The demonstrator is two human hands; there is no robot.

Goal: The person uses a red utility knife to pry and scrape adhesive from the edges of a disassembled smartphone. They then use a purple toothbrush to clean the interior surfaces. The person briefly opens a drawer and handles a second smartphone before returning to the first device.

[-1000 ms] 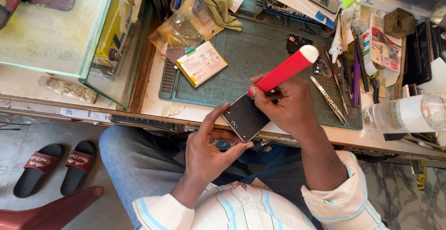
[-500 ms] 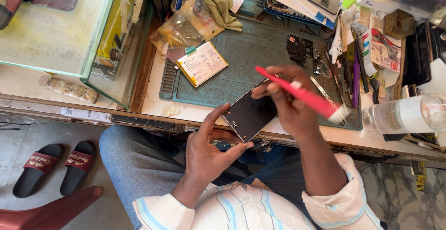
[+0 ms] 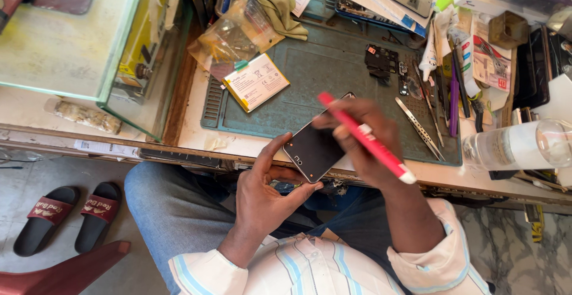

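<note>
My left hand [image 3: 269, 188] grips the near end of a dark phone [image 3: 314, 145] held tilted over the bench's front edge. My right hand [image 3: 366, 143] rests on the phone's far end and holds a red tool with a white tip [image 3: 364, 137], lying diagonally across the knuckles with the white tip pointing to the near right. The phone's dark glossy face points up. My fingers hide its far right corner.
A green work mat [image 3: 333, 75] carries a flat phone battery [image 3: 255, 82], small dark circuit parts [image 3: 381, 61] and tweezers [image 3: 419, 121]. A clear plastic bottle [image 3: 518, 145] lies at the right. A glass case [image 3: 71, 39] stands at the left. Red sandals [image 3: 65, 214] lie on the floor.
The red tool swung from pointing up and away to lying flat across my right hand with its white tip to the near right. The phone stayed between both hands.
</note>
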